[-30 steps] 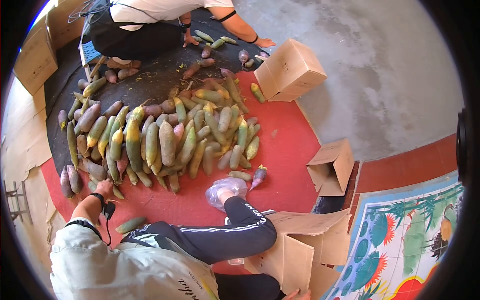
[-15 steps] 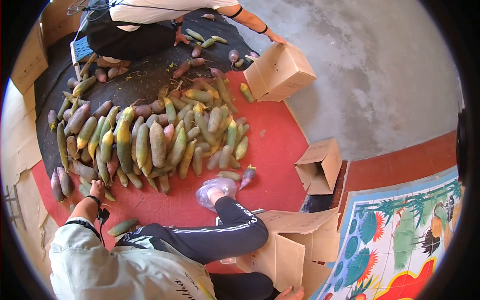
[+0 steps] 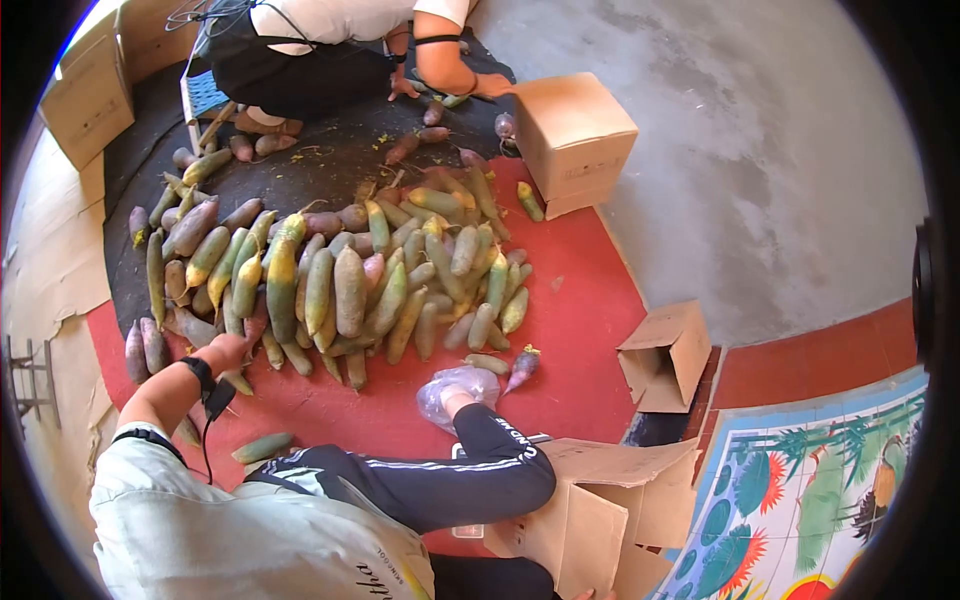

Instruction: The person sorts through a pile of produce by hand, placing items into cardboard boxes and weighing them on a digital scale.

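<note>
Left hand: bare, arm stretched forward, at the near left edge of the heap of root vegetables. Fingers against the roots there; whether they have closed on one, I cannot tell. Strap and small device at the wrist. Right hand: only a sliver at the bottom edge, by the large open carton; grip cannot be made out.

Heap: long roots, green, yellow-green and purplish, lying across black sheet and red mat. One green root lies apart, near the wearer's bent leg. A purple root rests near the foot (wrapped in clear plastic, of all things).

Far side: a co-worker crouches, one hand at the top corner of a taller carton, the other hand down by the black sheet. A smaller carton, open end showing, stands at the mat's right edge.
</note>
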